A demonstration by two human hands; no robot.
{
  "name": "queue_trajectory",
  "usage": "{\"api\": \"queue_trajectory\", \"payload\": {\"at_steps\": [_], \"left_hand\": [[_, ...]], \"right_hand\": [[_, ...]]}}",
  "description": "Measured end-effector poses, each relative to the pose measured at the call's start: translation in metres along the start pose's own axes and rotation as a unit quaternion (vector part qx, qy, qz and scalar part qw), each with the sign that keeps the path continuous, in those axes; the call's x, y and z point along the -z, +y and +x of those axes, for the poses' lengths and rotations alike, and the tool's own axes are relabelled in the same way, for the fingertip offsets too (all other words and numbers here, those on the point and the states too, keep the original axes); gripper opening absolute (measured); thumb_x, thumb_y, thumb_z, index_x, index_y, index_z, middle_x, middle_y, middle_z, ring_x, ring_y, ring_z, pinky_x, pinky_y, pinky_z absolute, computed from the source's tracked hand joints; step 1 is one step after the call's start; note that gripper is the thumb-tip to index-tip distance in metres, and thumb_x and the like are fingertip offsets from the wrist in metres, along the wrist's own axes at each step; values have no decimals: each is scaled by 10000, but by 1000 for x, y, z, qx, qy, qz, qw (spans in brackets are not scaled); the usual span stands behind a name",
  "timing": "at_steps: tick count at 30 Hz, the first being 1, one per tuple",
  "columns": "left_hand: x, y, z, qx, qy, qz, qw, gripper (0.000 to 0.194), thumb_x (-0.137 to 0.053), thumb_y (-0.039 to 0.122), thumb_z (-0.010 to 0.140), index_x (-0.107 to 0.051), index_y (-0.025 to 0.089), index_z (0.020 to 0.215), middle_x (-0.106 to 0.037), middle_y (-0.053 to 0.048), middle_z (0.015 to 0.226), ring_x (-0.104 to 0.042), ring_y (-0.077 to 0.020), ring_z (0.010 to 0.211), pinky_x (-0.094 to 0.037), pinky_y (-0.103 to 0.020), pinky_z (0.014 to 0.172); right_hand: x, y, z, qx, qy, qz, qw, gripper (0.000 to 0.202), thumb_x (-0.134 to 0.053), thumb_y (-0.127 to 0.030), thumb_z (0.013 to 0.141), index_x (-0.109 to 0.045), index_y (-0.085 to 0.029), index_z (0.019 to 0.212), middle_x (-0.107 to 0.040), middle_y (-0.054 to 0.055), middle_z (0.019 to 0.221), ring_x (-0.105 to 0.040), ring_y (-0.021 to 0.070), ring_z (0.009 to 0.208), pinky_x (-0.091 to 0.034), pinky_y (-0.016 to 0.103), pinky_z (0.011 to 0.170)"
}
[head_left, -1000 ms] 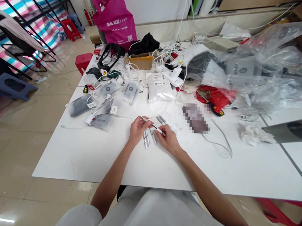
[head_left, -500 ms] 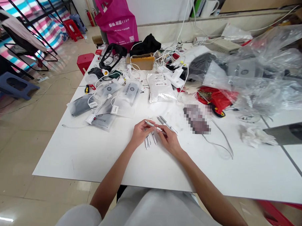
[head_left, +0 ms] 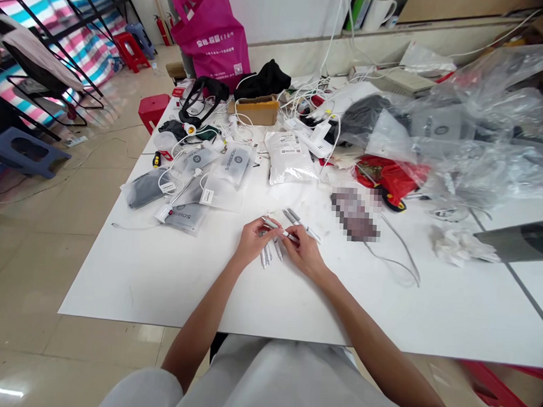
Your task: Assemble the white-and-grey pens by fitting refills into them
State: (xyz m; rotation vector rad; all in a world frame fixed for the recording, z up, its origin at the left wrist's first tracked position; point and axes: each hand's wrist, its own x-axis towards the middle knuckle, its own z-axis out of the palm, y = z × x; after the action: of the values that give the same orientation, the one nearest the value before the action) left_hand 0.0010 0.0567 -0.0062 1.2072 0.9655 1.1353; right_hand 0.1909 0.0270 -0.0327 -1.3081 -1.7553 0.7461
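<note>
- Left of the left hand, grey packets (head_left: 185,218) lie well apart from it, looking the same as a second ago.
- Below those, the white table (head_left: 151,282) runs out to its left edge, giving the left hand wide room on that side.
- The left hand (head_left: 252,241) is nearly closed, thumb and fingertips pinching the pen's left end; it sits closer to the right hand than a second ago.
- The pen (head_left: 270,223) slants between both hands; the slim dark stretch seen between its parts earlier is now hidden.
- Loose pens (head_left: 265,257) lie just below and between the hands.
- Beyond the hands, after a short strip of table, is a white parcel (head_left: 291,159).
- The right hand (head_left: 306,248) is curled, fingertips gripping the pen's right end; more pens (head_left: 314,234) lie just beyond it.
- Right of it come a blurred-out item (head_left: 354,214) and a cable (head_left: 401,263).
- The near table edge passes below both forearms.
</note>
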Motion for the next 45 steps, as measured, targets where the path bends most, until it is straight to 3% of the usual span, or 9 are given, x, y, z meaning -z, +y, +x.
{"api": "queue_trajectory", "payload": {"at_steps": [7,13,19,24,28,31,34,39,45], "left_hand": [[-1,1,-1,-9,5,10,1000,288,-926,432,820,-792,187,893,-762,-45,947,-698,-173,872,-554,-286,801],[0,0,0,-7,-4,-5,1000,262,-926,404,827,-815,179,904,-783,-53,958,-721,-175,875,-563,-298,838],[1,3,0,-2,-15,-15,1000,266,-932,405,818,-836,173,904,-801,-70,982,-734,-198,929,-574,-314,872],[1,2,0,2,-11,-28,1000,266,-936,406,813,-834,175,898,-805,-74,998,-736,-206,946,-584,-328,887],[1,3,1,5,-14,-33,999,268,-937,413,809,-839,179,895,-808,-75,1000,-738,-208,945,-589,-335,888],[1,4,1,7,-17,-35,999,285,-940,430,800,-840,181,895,-811,-79,1012,-738,-213,943,-595,-346,888],[1,5,0,10,-20,-36,999,290,-937,441,802,-844,181,892,-813,-83,1010,-738,-219,960,-594,-351,900],[1,7,0,16,-24,-44,999,284,-937,429,802,-846,181,905,-815,-80,1016,-739,-214,954,-594,-347,899],[1,6,0,15,-28,-45,998,264,-920,421,828,-851,184,921,-818,-82,1022,-741,-219,980,-591,-350,916]], "right_hand": [[4,-5,1,36,-33,-16,999,318,-445,-499,1146,-647,-254,1162,-730,91,963,-677,237,796,-518,371,724],[4,-2,-1,18,-17,-1,1000,300,-506,-517,1124,-601,-241,1053,-677,35,822,-606,196,666,-477,336,649],[4,-2,-2,27,-24,7,999,293,-479,-503,1134,-607,-240,1138,-705,64,939,-651,210,766,-511,344,701],[4,-2,-2,19,-26,4,999,320,-468,-518,1134,-616,-240,1075,-668,28,806,-594,192,659,-487,335,656],[5,-4,-1,36,-25,3,999,347,-439,-520,1142,-639,-237,1148,-702,63,909,-645,214,757,-515,352,708],[5,-3,-1,17,-16,9,1000,340,-514,-559,1111,-622,-238,1132,-690,43,846,-610,199,681,-497,335,641],[5,-3,-1,22,-32,5,999,373,-416,-521,1148,-637,-239,1044,-659,28,784,-598,190,662,-504,343,681],[5,-3,-1,12,-13,13,1000,326,-521,-553,1110,-618,-244,1152,-678,37,850,-604,197,679,-485,327,621],[5,-3,-1,21,-27,7,999,370,-437,-541,1139,-645,-236,1118,-688,49,856,-625,202,705,-500,345,666]]}}
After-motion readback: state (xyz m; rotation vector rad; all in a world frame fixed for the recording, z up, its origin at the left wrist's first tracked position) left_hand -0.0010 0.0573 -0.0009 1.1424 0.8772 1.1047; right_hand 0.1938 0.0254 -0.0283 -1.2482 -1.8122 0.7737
